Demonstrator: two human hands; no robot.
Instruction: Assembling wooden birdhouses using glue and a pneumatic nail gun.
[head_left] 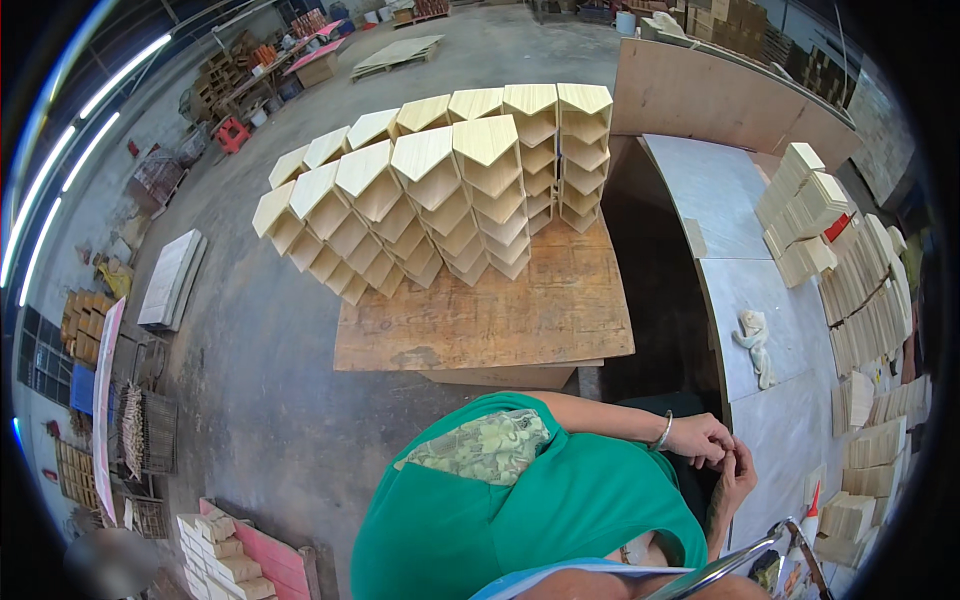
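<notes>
My left hand, with a silver bangle at its wrist, is closed, its fingertips bent together. Close against it, my right hand has its fingers pinched near the left fingertips. If anything small is between them, I cannot make it out. Both hands are beside the edge of the grey-topped workbench. A crumpled pale glove or cloth lies farther along the bench. Stacks of pointed, open pale-wood boxes stand in two rows on the wooden table, out of reach of either hand.
Piles of thin wooden pieces line the bench's far right side. A white bottle with a red tip stands near its front end. A plywood panel rises behind. Leftward on the floor lie stacked boards and a red stool.
</notes>
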